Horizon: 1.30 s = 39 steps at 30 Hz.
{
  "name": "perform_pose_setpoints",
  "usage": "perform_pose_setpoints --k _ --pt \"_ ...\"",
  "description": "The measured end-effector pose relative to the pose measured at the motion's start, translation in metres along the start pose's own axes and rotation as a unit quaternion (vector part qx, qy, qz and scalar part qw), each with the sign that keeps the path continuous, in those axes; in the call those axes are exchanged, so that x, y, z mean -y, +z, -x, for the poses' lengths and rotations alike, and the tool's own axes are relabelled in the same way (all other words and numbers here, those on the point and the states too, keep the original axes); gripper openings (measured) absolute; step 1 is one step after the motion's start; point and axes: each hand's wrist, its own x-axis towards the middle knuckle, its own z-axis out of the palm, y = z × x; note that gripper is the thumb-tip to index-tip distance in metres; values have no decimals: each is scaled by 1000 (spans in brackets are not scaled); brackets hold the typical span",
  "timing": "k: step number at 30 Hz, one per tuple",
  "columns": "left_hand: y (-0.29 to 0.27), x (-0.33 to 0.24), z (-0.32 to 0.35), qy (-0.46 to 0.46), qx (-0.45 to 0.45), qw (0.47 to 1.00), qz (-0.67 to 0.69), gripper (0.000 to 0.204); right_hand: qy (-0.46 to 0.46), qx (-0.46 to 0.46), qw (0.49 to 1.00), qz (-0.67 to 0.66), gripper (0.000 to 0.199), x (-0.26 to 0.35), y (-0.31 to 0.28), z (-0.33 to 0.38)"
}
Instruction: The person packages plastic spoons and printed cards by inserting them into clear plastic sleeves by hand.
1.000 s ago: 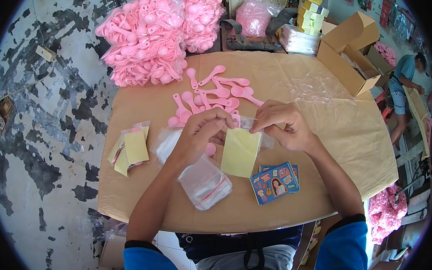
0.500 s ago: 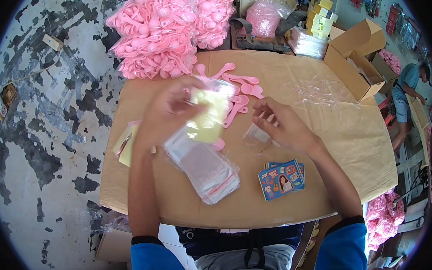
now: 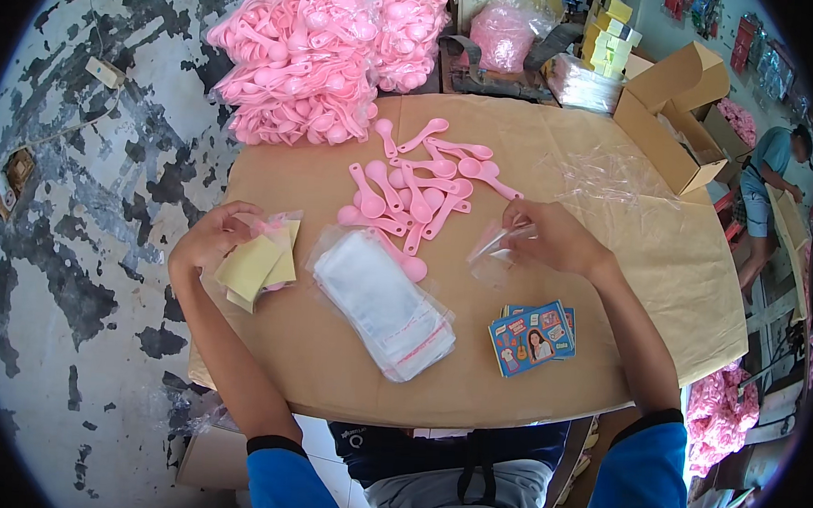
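At the table's left side, my left hand [image 3: 212, 236] has its fingers closed on the edge of a clear packet with a yellow card [image 3: 257, 257], which lies over other such packets. Something pink shows by its fingertips. Over the right half of the table, my right hand [image 3: 559, 239] pinches a crumpled piece of clear plastic film [image 3: 494, 257]. Between the hands lies a stack of clear plastic bags [image 3: 381, 294]. Beyond it is a loose heap of pink spoons [image 3: 418, 199]. A small stack of blue printed cards [image 3: 533, 339] rests in front of my right hand.
Big clear bags full of pink spoons [image 3: 297, 64] stand at the back left. Thin clear film scraps [image 3: 613, 177] lie at the right rear, near an open cardboard box [image 3: 671, 121]. Another person [image 3: 765, 172] stands at the far right.
My left hand has moved left and nearer with the yellow-card packet, from above the spoons to the packets at the table's left. My right hand has shifted slightly right, still holding the film.
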Motion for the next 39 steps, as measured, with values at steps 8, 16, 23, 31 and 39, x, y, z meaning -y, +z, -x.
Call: perform_pose_setpoints --k 8,16,23,31,39 --pt "95 -84 -12 332 -87 939 16 56 -132 28 988 -78 44 40 -21 23" --pt "215 -118 -13 355 193 894 191 55 -193 161 966 -60 58 71 -24 40" --pt "200 -109 -21 251 238 924 162 21 -85 -22 991 -99 58 64 -29 36" --pt "199 -104 -38 168 56 900 397 23 -81 276 956 58 41 30 -24 40" --pt "198 -109 -33 149 32 850 504 38 -6 234 972 34 30 34 -31 34"
